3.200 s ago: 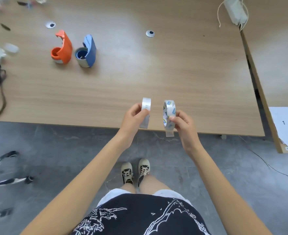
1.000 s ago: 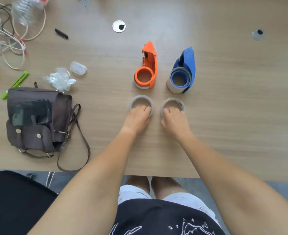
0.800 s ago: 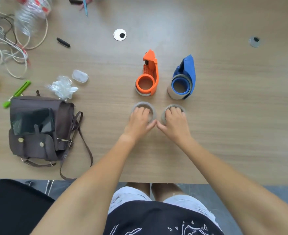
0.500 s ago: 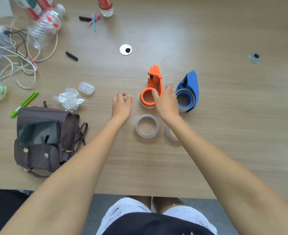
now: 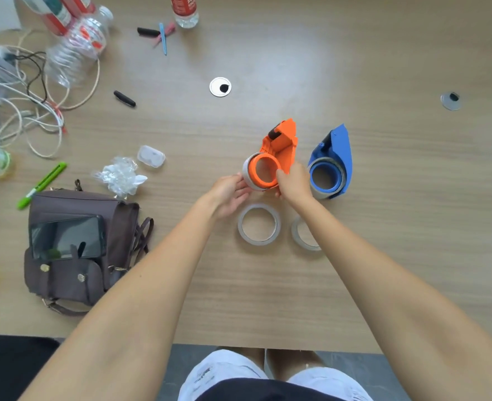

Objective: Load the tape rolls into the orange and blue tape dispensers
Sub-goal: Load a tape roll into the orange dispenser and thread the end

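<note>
My right hand (image 5: pixel 294 182) grips the orange tape dispenser (image 5: pixel 278 151), tilted so its round hub faces me, with a grey ring around the hub. At the ring's left edge, my left hand (image 5: pixel 229 195) touches it with relaxed fingers. The blue tape dispenser (image 5: pixel 333 163) stands just right of it, a grey ring on its hub too. Two clear tape rolls lie flat on the table below: one (image 5: pixel 259 224) in full view, the other (image 5: pixel 302 235) partly hidden by my right forearm.
A brown bag (image 5: pixel 74 250) with a phone on it lies at the left. Crumpled plastic (image 5: pixel 120 176), a small clear case (image 5: pixel 151 156), a green pen (image 5: pixel 42 185), cables (image 5: pixel 22 111) and bottles (image 5: pixel 77 50) crowd the far left. The table edge (image 5: pixel 239 344) runs near me.
Both hands left the tape rolls lying flat on the table. My right hand took the orange dispenser and tilted it up; my left hand came in to its left side.
</note>
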Available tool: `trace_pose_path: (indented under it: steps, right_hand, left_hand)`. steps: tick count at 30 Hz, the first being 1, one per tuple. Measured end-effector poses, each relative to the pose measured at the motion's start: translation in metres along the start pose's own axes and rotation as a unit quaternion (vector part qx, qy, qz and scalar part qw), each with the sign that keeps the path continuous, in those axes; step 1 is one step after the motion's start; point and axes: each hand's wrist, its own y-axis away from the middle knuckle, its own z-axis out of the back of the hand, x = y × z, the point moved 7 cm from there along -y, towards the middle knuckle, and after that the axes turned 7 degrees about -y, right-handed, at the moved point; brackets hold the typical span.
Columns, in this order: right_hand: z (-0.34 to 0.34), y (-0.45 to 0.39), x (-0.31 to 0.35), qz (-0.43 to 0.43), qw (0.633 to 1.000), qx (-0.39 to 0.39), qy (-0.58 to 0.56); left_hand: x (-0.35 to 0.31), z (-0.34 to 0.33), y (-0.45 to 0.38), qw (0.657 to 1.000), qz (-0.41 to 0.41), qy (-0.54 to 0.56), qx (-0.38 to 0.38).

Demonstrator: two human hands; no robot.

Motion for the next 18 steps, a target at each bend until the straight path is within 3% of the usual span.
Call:
trace_pose_path:
  steps: [4, 9, 13, 18]
  right_hand:
    - [0.001, 0.022, -0.010, -0.059, 0.982, 0.051, -0.169]
    - [0.010, 0.070, 0.000, -0.092, 0.918, 0.122, -0.365]
    - [0.015, 0.109, -0.003, -0.127, 0.878, 0.162, -0.432]
    - [0.028, 0.140, -0.002, -0.155, 0.858, 0.172, -0.459]
  left_hand:
    - [-0.018, -0.005, 0.015, 0.995, -0.054, -0.028, 0.082]
    - [-0.039, -0.022, 0.078, 0.974, -0.144, -0.081, 0.154]
    - [-0.040, -0.035, 0.114, 0.964, -0.188, -0.136, 0.131]
    - [-0.051, -0.045, 0.147, 0.959, -0.207, -0.169, 0.096]
